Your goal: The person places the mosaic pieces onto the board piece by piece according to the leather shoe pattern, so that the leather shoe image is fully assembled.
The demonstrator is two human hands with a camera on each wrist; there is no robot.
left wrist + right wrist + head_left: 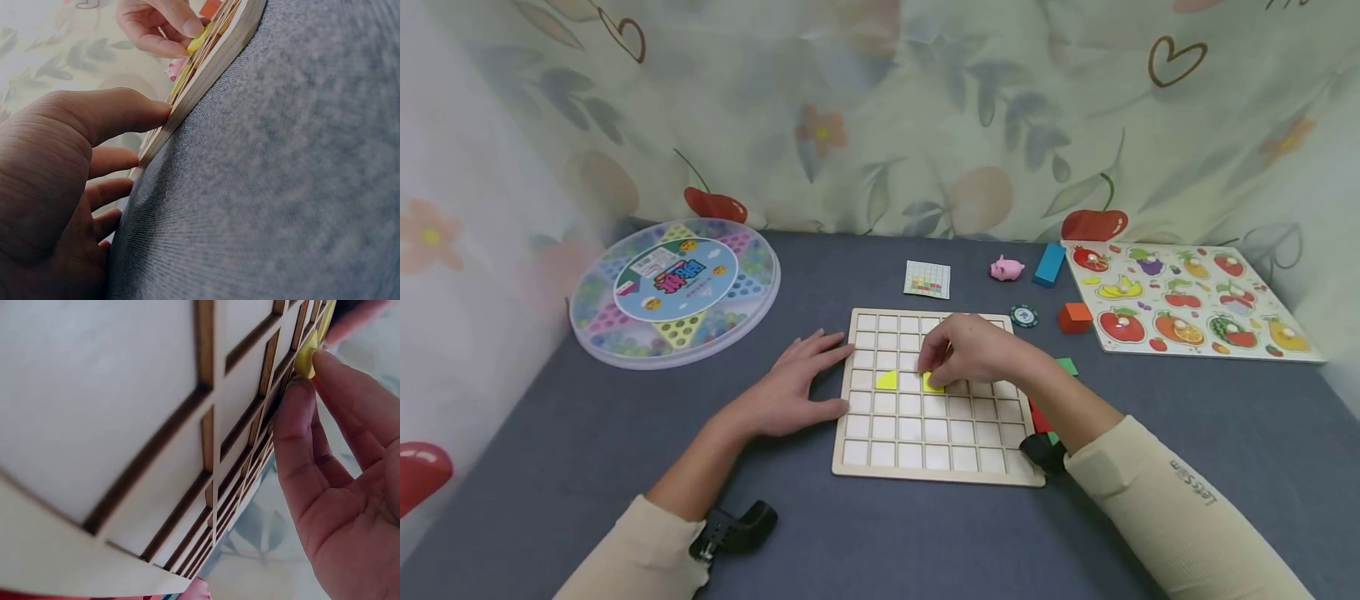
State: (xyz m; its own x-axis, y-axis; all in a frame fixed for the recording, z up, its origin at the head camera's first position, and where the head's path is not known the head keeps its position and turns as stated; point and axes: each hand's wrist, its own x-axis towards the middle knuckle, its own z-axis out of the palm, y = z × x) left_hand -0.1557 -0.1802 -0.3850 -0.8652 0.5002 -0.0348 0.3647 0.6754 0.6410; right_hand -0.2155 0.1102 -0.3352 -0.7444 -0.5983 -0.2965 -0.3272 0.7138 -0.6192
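A wooden grid board [940, 479] with white square cells lies on the dark table. One yellow tile [887, 381] with a slanted corner sits in a cell left of the middle. Over the board's middle, my right hand [973, 348] pinches a second yellow piece [305, 355] between thumb and fingertips, right at the cell dividers. My left hand [790, 385] lies at the board's left edge with fingers spread; in the left wrist view its thumb [134, 115] touches the wooden rim.
Behind the board lie a small pattern card [927, 280], a pink pig [1006, 267], a blue block [1048, 265], a poker chip [1024, 316] and an orange cube [1075, 317]. A fruit puzzle [1195, 300] is at right, a round bead case [677, 292] at left. Green pieces [1067, 366] and red ones lie beside the board.
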